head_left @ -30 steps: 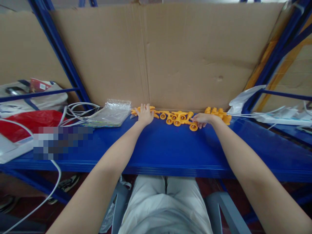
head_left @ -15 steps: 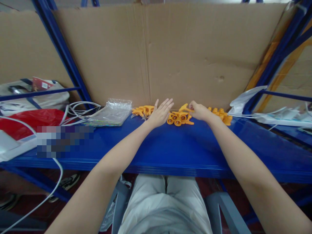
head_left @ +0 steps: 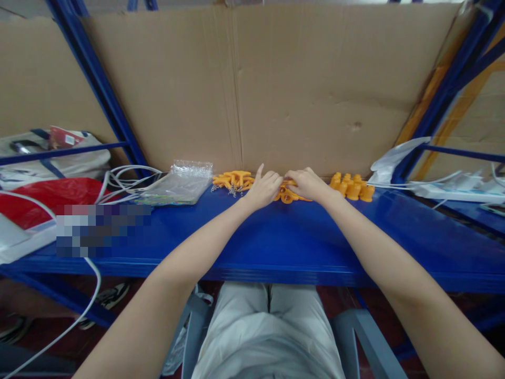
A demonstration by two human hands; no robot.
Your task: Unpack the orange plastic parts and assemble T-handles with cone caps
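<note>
My left hand (head_left: 265, 188) is bent over the left side of a middle pile of yellow plastic pieces (head_left: 286, 198), its little finger raised and the other fingers closed. My right hand (head_left: 306, 183) is closed over the same pile, fingertips close to the left hand's; a yellow piece is in its grip, mostly hidden. Round cup-like openings show below the hands. To the left lie several yellow T-shaped handles (head_left: 237, 178) with thin metal spiral ends. Right of my right hand stand several yellow cup-shaped pieces (head_left: 352, 187) in a group.
The blue table (head_left: 284, 242) is backed by a tall cardboard panel (head_left: 300, 84). Clear plastic bags (head_left: 179, 184) lie left of the handles, beside white cables (head_left: 132, 173) and a red bag (head_left: 59, 197). A white power strip (head_left: 461, 189) lies at right.
My right hand has moved left with a yellow piece, meeting my left hand over the pile. The left hand's spread fingers have bent closed. More of the cup-shaped group at right shows.
</note>
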